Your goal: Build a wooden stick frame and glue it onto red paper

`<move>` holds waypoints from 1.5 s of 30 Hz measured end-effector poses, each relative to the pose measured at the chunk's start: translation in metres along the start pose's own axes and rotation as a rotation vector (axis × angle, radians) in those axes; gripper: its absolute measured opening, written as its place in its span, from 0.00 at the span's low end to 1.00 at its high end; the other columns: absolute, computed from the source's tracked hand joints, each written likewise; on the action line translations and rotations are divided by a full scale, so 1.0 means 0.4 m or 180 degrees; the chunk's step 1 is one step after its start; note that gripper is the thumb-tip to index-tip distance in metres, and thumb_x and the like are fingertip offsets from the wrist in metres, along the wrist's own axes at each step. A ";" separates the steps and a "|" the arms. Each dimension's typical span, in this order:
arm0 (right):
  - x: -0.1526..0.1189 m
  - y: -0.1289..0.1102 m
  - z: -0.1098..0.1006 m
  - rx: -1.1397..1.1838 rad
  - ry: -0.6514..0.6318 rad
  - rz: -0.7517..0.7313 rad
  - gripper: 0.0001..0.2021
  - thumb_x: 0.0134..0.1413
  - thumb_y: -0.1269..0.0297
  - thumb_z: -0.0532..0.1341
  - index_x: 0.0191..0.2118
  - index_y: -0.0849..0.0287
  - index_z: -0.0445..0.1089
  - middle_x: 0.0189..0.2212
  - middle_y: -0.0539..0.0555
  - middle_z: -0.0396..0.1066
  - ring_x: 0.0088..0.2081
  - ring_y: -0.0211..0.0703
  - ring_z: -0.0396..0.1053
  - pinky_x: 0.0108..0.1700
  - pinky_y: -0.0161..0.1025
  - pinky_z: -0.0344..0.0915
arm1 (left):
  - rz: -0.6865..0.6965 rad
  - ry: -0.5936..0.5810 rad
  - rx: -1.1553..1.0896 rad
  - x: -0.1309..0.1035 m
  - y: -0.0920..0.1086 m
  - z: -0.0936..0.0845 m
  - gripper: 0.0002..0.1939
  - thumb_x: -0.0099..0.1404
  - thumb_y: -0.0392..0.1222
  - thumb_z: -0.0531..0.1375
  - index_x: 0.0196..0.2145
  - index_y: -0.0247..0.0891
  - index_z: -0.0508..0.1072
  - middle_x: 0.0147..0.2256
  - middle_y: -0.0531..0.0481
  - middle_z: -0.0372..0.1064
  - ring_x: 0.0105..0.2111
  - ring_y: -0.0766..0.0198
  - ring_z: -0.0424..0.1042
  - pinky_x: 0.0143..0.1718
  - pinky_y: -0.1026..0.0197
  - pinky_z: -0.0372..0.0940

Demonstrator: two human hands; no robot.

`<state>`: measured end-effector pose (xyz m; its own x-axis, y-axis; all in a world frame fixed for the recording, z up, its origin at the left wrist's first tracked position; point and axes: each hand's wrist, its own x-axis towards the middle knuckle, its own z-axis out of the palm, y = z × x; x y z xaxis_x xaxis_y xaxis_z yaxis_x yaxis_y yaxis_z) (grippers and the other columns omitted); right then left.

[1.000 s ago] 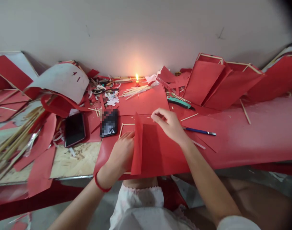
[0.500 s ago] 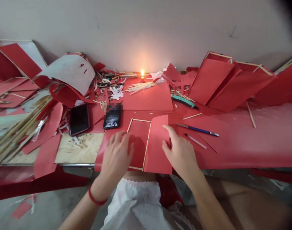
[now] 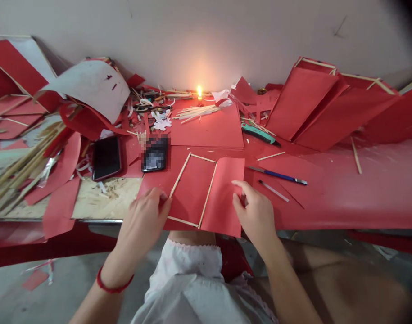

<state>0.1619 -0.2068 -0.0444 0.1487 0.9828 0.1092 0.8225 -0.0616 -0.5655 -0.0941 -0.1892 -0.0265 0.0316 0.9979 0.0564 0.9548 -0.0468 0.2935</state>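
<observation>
Table [image 3: 361, 198] under red paper [image 3: 206, 130], candlelit.

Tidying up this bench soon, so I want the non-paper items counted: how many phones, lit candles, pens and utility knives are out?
Phones: 2, one dark-screened and one beside it
Lit candles: 1
Pens: 1
Utility knives: 1, teal-handled
Total: 5
</observation>
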 end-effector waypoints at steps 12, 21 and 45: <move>-0.015 0.005 0.000 -0.0569 0.0902 -0.0789 0.17 0.67 0.64 0.54 0.55 0.55 0.76 0.53 0.64 0.75 0.54 0.58 0.71 0.54 0.53 0.68 | 0.0718 0.1557 -0.0948 0.001 0.122 0.001 0.08 0.68 0.45 0.64 0.42 0.41 0.74 0.34 0.53 0.78 0.29 0.67 0.75 0.36 0.63 0.69; -0.005 -0.023 0.063 -0.0707 -0.0760 -0.1624 0.25 0.72 0.52 0.55 0.64 0.64 0.68 0.64 0.63 0.69 0.65 0.61 0.62 0.68 0.61 0.57 | 0.1457 0.1333 -0.1279 -0.007 0.122 0.060 0.07 0.70 0.41 0.62 0.45 0.37 0.74 0.35 0.50 0.77 0.29 0.68 0.76 0.32 0.66 0.70; 0.128 0.007 0.053 -0.0581 -0.0799 -0.1990 0.32 0.66 0.46 0.61 0.68 0.60 0.64 0.71 0.63 0.58 0.71 0.58 0.55 0.71 0.56 0.56 | 0.0647 0.1143 -0.1109 0.321 -0.026 0.048 0.17 0.69 0.40 0.60 0.53 0.29 0.71 0.44 0.42 0.79 0.41 0.58 0.78 0.42 0.52 0.75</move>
<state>0.1599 -0.1531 -0.0577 -0.4961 0.8525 0.1647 0.7948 0.5222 -0.3093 -0.0942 -0.0599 -0.0407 0.0443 0.8920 0.4499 0.7835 -0.3105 0.5383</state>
